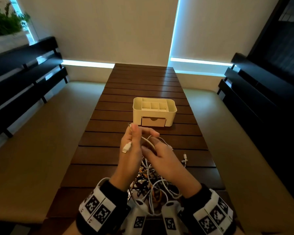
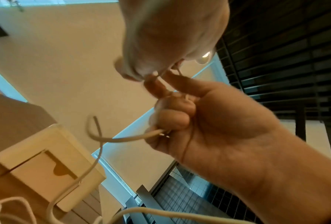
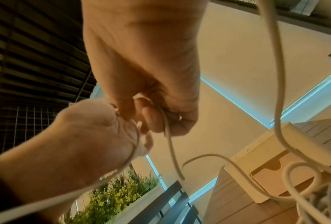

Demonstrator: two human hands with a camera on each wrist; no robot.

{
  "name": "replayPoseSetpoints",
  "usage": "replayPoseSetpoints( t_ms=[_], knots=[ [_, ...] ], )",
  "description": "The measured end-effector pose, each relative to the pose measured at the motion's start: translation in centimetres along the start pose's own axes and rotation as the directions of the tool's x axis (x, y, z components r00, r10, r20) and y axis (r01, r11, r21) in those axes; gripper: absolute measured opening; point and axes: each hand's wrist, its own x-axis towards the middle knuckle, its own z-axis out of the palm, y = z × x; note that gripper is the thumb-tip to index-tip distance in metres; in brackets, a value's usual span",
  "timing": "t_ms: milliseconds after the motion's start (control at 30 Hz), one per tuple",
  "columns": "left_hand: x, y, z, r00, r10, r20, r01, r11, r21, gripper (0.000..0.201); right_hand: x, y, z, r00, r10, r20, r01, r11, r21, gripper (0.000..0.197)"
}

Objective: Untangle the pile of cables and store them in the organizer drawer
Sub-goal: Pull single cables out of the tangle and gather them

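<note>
A tangled pile of white, black and orange cables (image 1: 153,182) lies on the near end of the slatted wooden table (image 1: 143,82). Above it, my left hand (image 1: 134,138) grips a white cable (image 1: 148,141) in curled fingers; its connector (image 1: 126,147) sticks out below the hand. My right hand (image 1: 153,145) is close beside it, with the same cable looped round its fingers and pinched there. The left wrist view shows the left hand's fingers (image 2: 172,119) curled on the cable (image 2: 122,138). The cream organizer (image 1: 137,111) stands beyond the hands, its front drawer (image 1: 153,122) pushed in.
Loose white connectors (image 1: 185,158) lie at the right of the pile. Dark slatted benches (image 1: 24,78) run along both sides of the table, with pale cushions below. A planter with green plants (image 3: 111,201) sits at the far left.
</note>
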Motion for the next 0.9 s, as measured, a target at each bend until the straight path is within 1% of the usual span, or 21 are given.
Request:
replayPoseSetpoints(
  t_ms=[33, 100, 133, 200, 267, 333, 367, 400, 467, 500, 533, 567, 600, 633, 667, 700, 733, 767, 800, 833, 900],
  knots=[
    [0.1, -0.1, -0.1, 0.999, -0.029, -0.035, 0.028, 1.000, -0.008, 0.053, -0.2, 0.0, -0.1, 0.999, -0.018, -0.026, 0.020, 0.997, 0.071, 0.028],
    [0.2, -0.1, -0.1, 0.991, -0.109, -0.081, 0.099, 0.988, -0.122, 0.040, -0.6, -0.2, -0.1, 0.997, -0.055, -0.054, 0.062, 0.989, 0.134, 0.032],
    [0.3, -0.1, 0.0, 0.989, -0.133, -0.070, 0.118, 0.975, -0.186, 0.034, -0.6, -0.2, 0.0, 0.994, -0.072, -0.077, 0.081, 0.989, 0.122, 0.032],
    [0.1, 0.0, 0.6, 0.989, -0.145, -0.008, 0.139, 0.966, -0.219, 0.031, -0.6, -0.3, 0.3, 0.987, -0.094, -0.131, 0.107, 0.990, 0.089, 0.029],
    [-0.1, 0.3, 1.0, 0.984, -0.168, 0.058, 0.177, 0.958, -0.227, 0.038, -0.4, -0.5, 0.4, 0.986, -0.075, -0.147, 0.090, 0.991, 0.096, 0.026],
    [-0.1, 0.2, 1.1, 0.973, -0.206, 0.108, 0.229, 0.929, -0.291, 0.045, -0.4, -0.6, 0.3, 0.989, -0.081, -0.121, 0.096, 0.987, 0.128, 0.020],
    [-0.1, 0.3, 1.1, 0.962, -0.230, 0.143, 0.265, 0.909, -0.321, 0.046, -0.5, -0.8, 0.3, 0.989, -0.098, -0.111, 0.110, 0.988, 0.107, 0.020],
    [0.0, 0.5, 1.0, 0.951, -0.254, 0.176, 0.301, 0.891, -0.339, 0.049, -0.5, -0.8, 0.4, 0.986, -0.123, -0.112, 0.129, 0.990, 0.049, 0.020],
    [0.1, 0.6, 0.9, 0.943, -0.269, 0.193, 0.322, 0.884, -0.339, 0.056, -0.6, -0.4, 0.9, 0.969, -0.179, -0.168, 0.168, 0.983, -0.077, 0.017],
    [0.1, 0.8, 0.8, 0.946, -0.261, 0.191, 0.311, 0.894, -0.322, 0.058, -0.6, -0.1, 1.0, 0.959, -0.180, -0.219, 0.164, 0.983, -0.087, 0.011],
    [0.2, 1.0, 0.7, 0.950, -0.250, 0.189, 0.297, 0.909, -0.292, 0.061, -0.5, -0.1, 1.0, 0.956, -0.149, -0.251, 0.146, 0.989, -0.032, 0.005],
    [0.3, 1.3, 0.6, 0.954, -0.237, 0.183, 0.277, 0.929, -0.246, 0.064, -0.5, 0.1, 0.9, 0.971, -0.079, -0.228, 0.096, 0.993, 0.063, 0.009],
    [0.5, 1.7, 0.4, 0.962, -0.216, 0.166, 0.247, 0.949, -0.194, 0.068, -0.5, 0.2, 0.8, 0.993, -0.003, -0.119, 0.024, 0.984, 0.178, 0.011],
    [0.9, 2.2, 0.1, 0.971, -0.188, 0.148, 0.210, 0.966, -0.150, 0.071, -0.6, 0.3, 0.7, 0.998, 0.051, 0.036, -0.058, 0.968, 0.243, 0.009],
    [1.3, 2.5, -0.2, 0.979, -0.157, 0.132, 0.176, 0.974, -0.145, 0.072, -1.0, 0.5, 0.8, 0.982, 0.070, 0.177, -0.113, 0.963, 0.245, 0.009],
    [1.7, 3.0, -0.6, 0.983, -0.142, 0.112, 0.162, 0.968, -0.190, 0.071, -1.4, 0.9, 1.1, 0.961, 0.052, 0.271, -0.098, 0.983, 0.157, 0.014],
    [2.2, 3.4, -1.0, 0.985, -0.150, 0.083, 0.168, 0.943, -0.288, 0.070, -1.8, 1.2, 1.3, 0.944, 0.031, 0.329, -0.040, 0.999, 0.021, 0.015],
    [2.6, 3.8, -1.5, 0.986, -0.162, 0.049, 0.168, 0.901, -0.400, 0.069, -2.1, 1.7, 1.6, 0.939, 0.004, 0.345, 0.039, 0.992, -0.120, 0.014],
    [2.9, 4.1, -2.1, 0.985, -0.174, 0.012, 0.157, 0.856, -0.493, 0.068, -2.3, 2.1, 1.7, 0.937, 0.003, 0.351, 0.086, 0.967, -0.239, 0.014],
    [3.1, 4.4, -2.6, 0.983, -0.182, -0.020, 0.141, 0.822, -0.551, 0.066, -2.5, 2.6, 1.7, 0.936, 0.027, 0.350, 0.093, 0.942, -0.322, 0.015],
    [3.3, 4.8, -3.7, 0.983, -0.174, -0.052, 0.110, 0.798, -0.593, 0.064, -2.8, 3.5, 1.3, 0.925, 0.157, 0.345, -0.007, 0.918, -0.397, 0.025]
  ],
)
